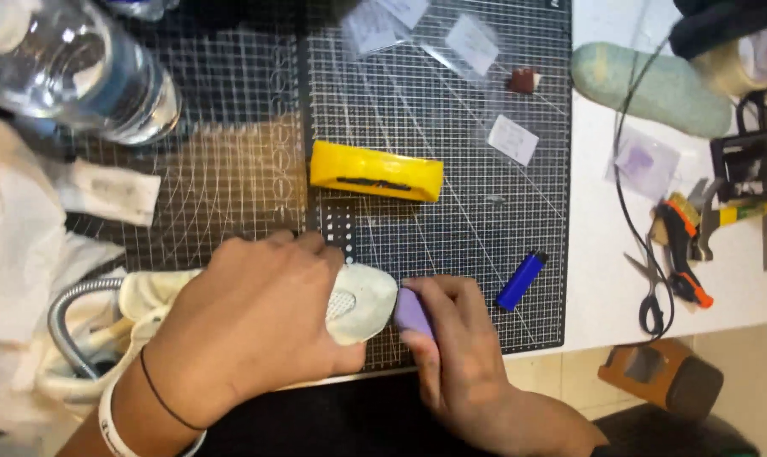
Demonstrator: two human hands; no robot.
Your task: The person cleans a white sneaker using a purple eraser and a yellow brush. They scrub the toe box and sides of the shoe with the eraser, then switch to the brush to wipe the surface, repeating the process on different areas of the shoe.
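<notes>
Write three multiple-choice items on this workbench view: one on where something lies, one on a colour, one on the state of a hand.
1. Where does the yellow box lie?
A. On the cutting mat, beyond the hands
B. On the floor
C. Inside the water bottle

2. What colour is the lighter on the mat?
A. Red
B. Blue
C. Green

3. What is the right hand doing?
A. Lying flat and empty
B. Gripping a purple tool against the shoe's toe
C. Holding the scissors

Answers:
1 A: the box rests on the gridded cutting mat, farther from the camera than both hands.
2 B: the lighter beside the right hand is plainly blue.
3 B: its fingers close round the purple tool, whose tip meets the white shoe that the left hand presses down.
</notes>
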